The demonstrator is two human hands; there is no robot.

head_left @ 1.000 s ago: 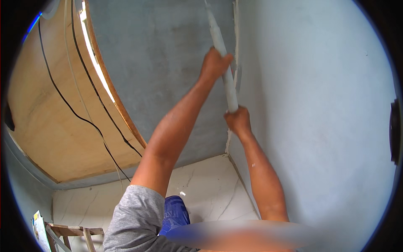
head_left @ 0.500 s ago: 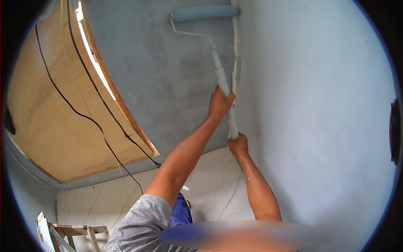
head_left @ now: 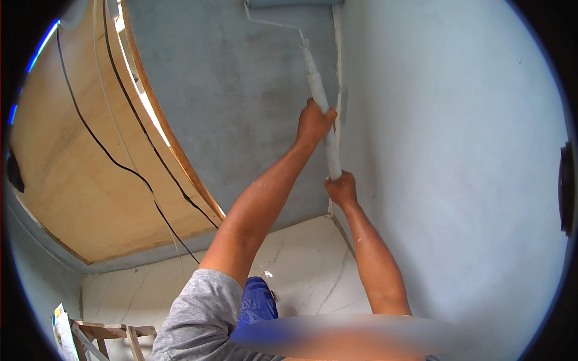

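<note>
Head view: mid-frame, our left hand [head_left: 314,123] and right hand [head_left: 341,189] (lower) grasp a pole [head_left: 318,90], its roller [head_left: 295,2] at the top edge.

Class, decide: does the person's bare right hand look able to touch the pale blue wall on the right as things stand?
Probably yes: nothing visible stands between the right hand and the pale blue wall, though it would likely have to let go of the long, whitish, round pole first.

roller sleeve [head_left: 295,2]: cropped by top edge | wooden stand [head_left: 111,330]: cropped below | oval patch [head_left: 349,338]: blurred
</note>
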